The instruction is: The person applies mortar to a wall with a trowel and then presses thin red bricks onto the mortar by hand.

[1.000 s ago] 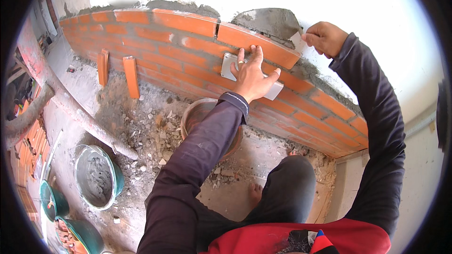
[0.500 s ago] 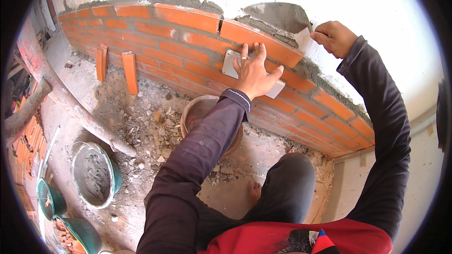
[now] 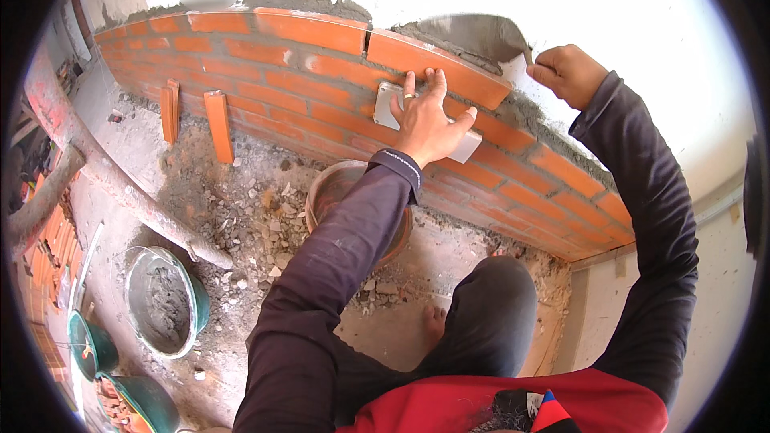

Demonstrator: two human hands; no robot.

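Right hand [image 3: 571, 76]: we see it in a closed fist on the trowel [image 3: 481, 34], the handle mostly hidden by the fingers.
Left hand [image 3: 425, 130]: fingers spread, tips up against the brick [image 3: 437, 64]; it covers a pale bar [image 3: 465, 147], though we cannot tell whether it grips that (the palm is out of sight).
Brick: on the top course, just below the trowel, with a narrow dark gap at its left end.
Change: against a second ago, the fist sits slightly farther out from the brick's right end, while left hand and bar keep their place; we judge the brick no differently seated.
Mortar [image 3: 523, 116]: rough and grey, just beyond that right end.
Wall [image 3: 273, 84]: orange courses with grey joints, before a white surface.
Floor: two brick pieces [image 3: 219, 127] lean near the wall; a tub [image 3: 321, 192] stands under our left forearm, a bucket [image 3: 168, 309] of grey mix farther left.
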